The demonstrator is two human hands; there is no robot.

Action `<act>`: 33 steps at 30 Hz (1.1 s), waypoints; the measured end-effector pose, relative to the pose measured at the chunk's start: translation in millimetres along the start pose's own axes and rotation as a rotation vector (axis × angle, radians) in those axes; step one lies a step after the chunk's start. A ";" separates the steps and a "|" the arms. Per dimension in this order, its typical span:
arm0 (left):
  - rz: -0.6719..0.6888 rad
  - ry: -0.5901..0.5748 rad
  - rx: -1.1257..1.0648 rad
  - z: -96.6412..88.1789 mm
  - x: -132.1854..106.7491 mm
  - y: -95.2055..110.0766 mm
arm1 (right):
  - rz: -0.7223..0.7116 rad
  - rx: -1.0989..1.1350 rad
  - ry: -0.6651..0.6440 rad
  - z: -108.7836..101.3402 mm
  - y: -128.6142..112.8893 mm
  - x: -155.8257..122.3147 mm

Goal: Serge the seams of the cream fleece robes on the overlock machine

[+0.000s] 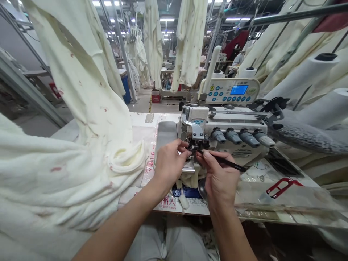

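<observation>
A white overlock sewing machine stands in front of me, with a row of grey tension knobs across its front. My right hand grips black tweezers, their tips pointing left into the needle area. On the left side of that area is my left hand, thumb and fingers pinched close together by the presser foot. Whatever lies between those fingertips is too small to make out. Below the hands, some cream fabric bunches under the machine's front plate.
Cream printed fabric hangs and piles up on the left of the table. A control panel with a lit blue screen rises behind the machine. Large white thread cones stand at the right. Near the table's right front lies a red-handled tool.
</observation>
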State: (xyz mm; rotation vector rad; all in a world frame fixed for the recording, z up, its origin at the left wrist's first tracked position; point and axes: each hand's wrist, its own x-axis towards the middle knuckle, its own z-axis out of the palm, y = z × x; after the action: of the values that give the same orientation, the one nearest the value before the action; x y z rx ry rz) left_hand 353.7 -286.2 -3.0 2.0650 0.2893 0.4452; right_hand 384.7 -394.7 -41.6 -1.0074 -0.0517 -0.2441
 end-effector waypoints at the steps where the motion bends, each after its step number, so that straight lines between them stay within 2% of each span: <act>1: 0.011 0.003 0.026 0.6 -1.4 1.7 | 0.000 0.005 -0.007 -0.1 -0.2 0.5; 9: 0.170 0.102 0.354 -0.8 -7.6 6.7 | -0.016 0.034 -0.059 -5.6 -4.8 1.2; 11: 0.186 0.115 0.425 -0.8 -5.9 5.5 | -0.089 -0.002 -0.073 -10.2 -7.2 -0.3; 13: 0.179 0.121 0.411 0.4 -4.1 3.8 | -0.226 -0.096 -0.099 -15.2 -11.2 -0.5; 16: 0.151 0.121 0.337 3.0 -3.7 1.0 | -0.424 -0.218 -0.224 -21.2 -21.2 3.1; 19: 0.136 0.134 0.297 2.2 -5.5 -1.6 | -0.480 -0.319 -0.391 -25.2 -32.7 9.4; 23: 0.066 0.132 0.227 -5.5 -6.5 -6.9 | -0.539 -0.780 -0.578 -31.8 -42.2 11.6; 24: 0.048 0.117 0.203 -7.4 -5.9 -8.6 | -0.586 -0.842 -0.568 -33.9 -43.2 10.1; 26: 0.024 0.078 0.144 -10.1 -3.8 -11.8 | -0.629 -0.821 -0.485 -37.7 -42.9 5.4; 30: 0.005 0.029 0.028 -12.4 0.1 -15.0 | -0.452 -0.607 -0.380 -37.0 -34.0 -5.3; 31: 0.005 0.024 0.015 -12.9 0.4 -15.2 | -0.441 -0.609 -0.374 -34.8 -30.6 -7.4; 33: 0.017 0.015 0.001 -14.1 -0.2 -15.4 | -0.521 -0.659 -0.359 -30.1 -23.3 -10.8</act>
State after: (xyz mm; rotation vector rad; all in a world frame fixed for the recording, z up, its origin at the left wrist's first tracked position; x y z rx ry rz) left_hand 347.2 -267.7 -9.7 2.0671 0.2812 0.4705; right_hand 366.9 -429.9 -40.1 -1.6801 -0.5968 -0.5754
